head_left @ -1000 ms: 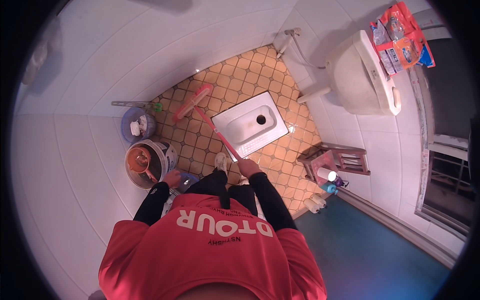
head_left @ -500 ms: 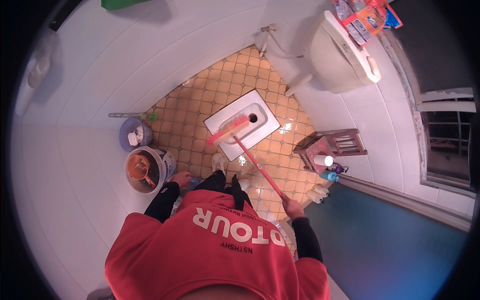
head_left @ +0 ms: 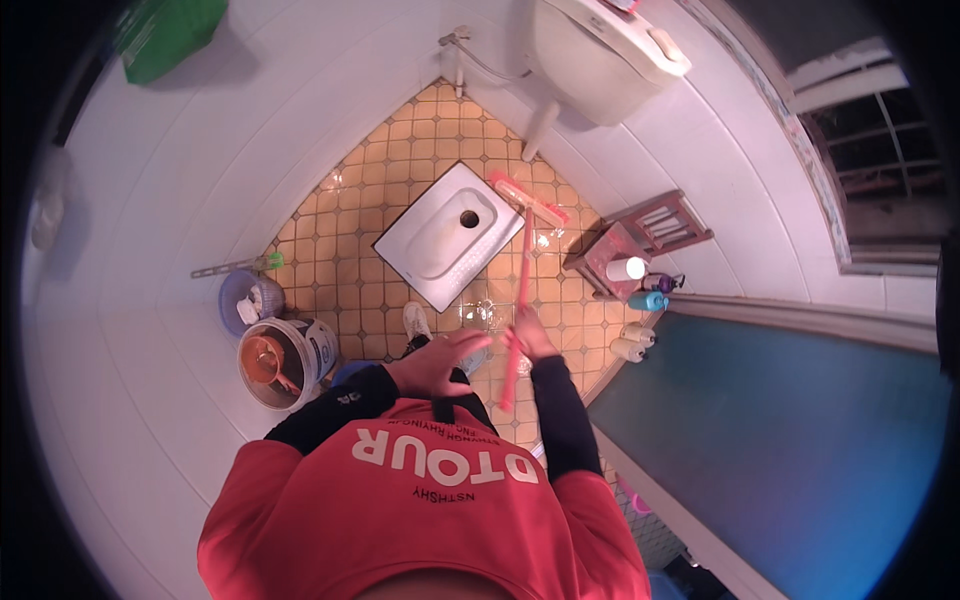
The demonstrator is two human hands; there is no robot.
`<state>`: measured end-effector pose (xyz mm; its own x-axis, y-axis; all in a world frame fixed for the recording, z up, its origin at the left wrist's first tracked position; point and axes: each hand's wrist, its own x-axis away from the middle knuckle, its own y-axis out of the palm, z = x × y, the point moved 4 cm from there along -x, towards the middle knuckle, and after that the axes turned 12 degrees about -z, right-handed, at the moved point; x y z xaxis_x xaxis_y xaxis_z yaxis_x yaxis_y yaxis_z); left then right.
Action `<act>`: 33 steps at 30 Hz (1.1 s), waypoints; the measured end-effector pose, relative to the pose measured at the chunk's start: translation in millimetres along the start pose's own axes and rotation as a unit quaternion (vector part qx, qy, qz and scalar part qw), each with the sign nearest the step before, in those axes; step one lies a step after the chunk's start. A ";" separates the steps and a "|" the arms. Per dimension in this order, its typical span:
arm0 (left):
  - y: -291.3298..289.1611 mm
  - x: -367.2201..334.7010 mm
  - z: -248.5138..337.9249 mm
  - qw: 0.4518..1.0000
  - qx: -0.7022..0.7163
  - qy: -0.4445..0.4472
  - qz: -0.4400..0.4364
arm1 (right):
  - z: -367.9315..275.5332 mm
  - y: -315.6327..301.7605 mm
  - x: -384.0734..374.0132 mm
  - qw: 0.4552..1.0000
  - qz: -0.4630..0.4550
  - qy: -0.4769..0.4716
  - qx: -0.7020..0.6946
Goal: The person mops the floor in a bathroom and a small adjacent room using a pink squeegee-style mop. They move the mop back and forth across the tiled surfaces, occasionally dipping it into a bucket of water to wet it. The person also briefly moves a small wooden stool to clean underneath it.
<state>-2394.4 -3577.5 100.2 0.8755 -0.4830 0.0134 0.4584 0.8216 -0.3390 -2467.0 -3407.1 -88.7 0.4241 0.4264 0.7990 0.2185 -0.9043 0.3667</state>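
Observation:
My right hand (head_left: 533,334) is closed round the long pink handle of a floor brush (head_left: 526,262). Its wide head, with pink bristles, rests on the tan tiles at the right edge of the white squat toilet (head_left: 398,245). The handle's near end sticks out past my hand toward my body. In front of my waist, my left hand (head_left: 440,362) is held with fingers apart and nothing in it, a little to the left of the handle.
At left stand a white bucket (head_left: 322,345) holding an orange dipper (head_left: 262,358) and a purple basket (head_left: 236,300) with white paper. On the right, a small wooden chair (head_left: 605,258) has bottles beside it. A white washbasin (head_left: 580,70) and a blue door (head_left: 780,430) flank the room.
The brush head has moved from over the toilet to the floor on its right. My left hand has come from beside the bucket toward the handle. My view has shifted.

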 end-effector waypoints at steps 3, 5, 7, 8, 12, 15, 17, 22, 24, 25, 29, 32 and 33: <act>17.1 -2.5 -10.7 0.998 -0.032 0.013 0.047 | 0.7 38.2 -71.0 0.999 0.019 -0.033 -0.029; 10.6 25.5 -32.4 0.990 0.011 -0.044 0.134 | 14.2 78.5 -75.1 0.998 -0.020 0.008 -0.059; 5.9 44.8 -34.1 0.983 0.005 -0.089 0.162 | 25.9 95.0 -66.3 0.999 -0.020 0.035 -0.021; 4.9 55.4 -30.1 0.975 0.005 -0.127 0.184 | 23.3 102.3 -62.0 0.952 -0.131 -0.172 0.215; -37.5 110.6 -14.2 0.943 0.138 -0.216 0.213 | 45.7 155.2 -45.6 0.975 -0.220 0.025 0.000; -72.4 117.8 31.5 0.957 0.100 -0.173 0.210 | 48.5 191.9 -32.4 0.966 -0.241 0.055 -0.069; -84.0 122.6 53.1 0.953 0.090 -0.194 0.213 | 53.4 208.9 -29.1 0.955 -0.268 0.060 -0.108; -124.0 122.8 94.9 0.971 0.157 -0.001 0.180 | 43.8 224.0 -26.5 0.953 -0.213 0.017 -0.215; -132.4 123.1 95.1 0.962 0.206 0.023 0.175 | 39.0 221.7 -17.8 0.950 -0.196 0.027 -0.243; -134.3 122.8 89.1 0.946 0.260 0.032 0.191 | 37.0 214.5 -14.1 0.945 -0.178 0.036 -0.271; -125.4 86.7 30.3 0.891 0.409 0.063 0.189 | 48.8 142.0 -19.3 0.947 -0.125 -0.022 -0.296; -87.1 34.4 -27.0 0.982 0.187 -0.011 0.007 | 95.1 52.4 -28.1 0.949 -0.097 -0.012 -0.300; -70.6 14.7 -23.0 0.997 0.067 0.007 -0.025 | 109.2 32.5 -25.0 0.953 -0.065 0.037 -0.294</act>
<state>-2417.4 -3649.5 102.7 0.8493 -0.5277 0.0140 0.5186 0.8291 -0.2089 -2374.5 -3445.1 -148.8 0.3597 0.5520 0.7523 -0.2745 -0.7080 0.6507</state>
